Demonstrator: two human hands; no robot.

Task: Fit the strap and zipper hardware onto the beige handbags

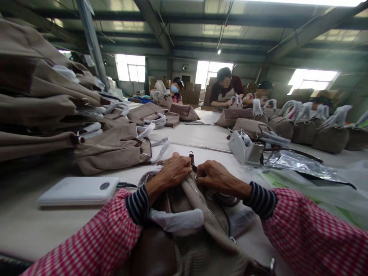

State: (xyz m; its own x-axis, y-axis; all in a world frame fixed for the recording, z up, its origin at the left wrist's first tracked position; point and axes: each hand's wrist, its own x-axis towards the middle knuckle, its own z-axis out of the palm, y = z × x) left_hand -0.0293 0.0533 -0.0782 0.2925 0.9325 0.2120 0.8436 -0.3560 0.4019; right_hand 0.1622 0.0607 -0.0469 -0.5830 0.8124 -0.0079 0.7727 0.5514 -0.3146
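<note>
Both forearms (pixel 115 222) angle inward, left hand (pixel 176 168) and right hand (pixel 214 176) close together, fingers (pixel 202 177) curled.

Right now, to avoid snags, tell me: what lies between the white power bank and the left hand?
In the head view, a black cable and a wrapped bag handle lie there.
</note>
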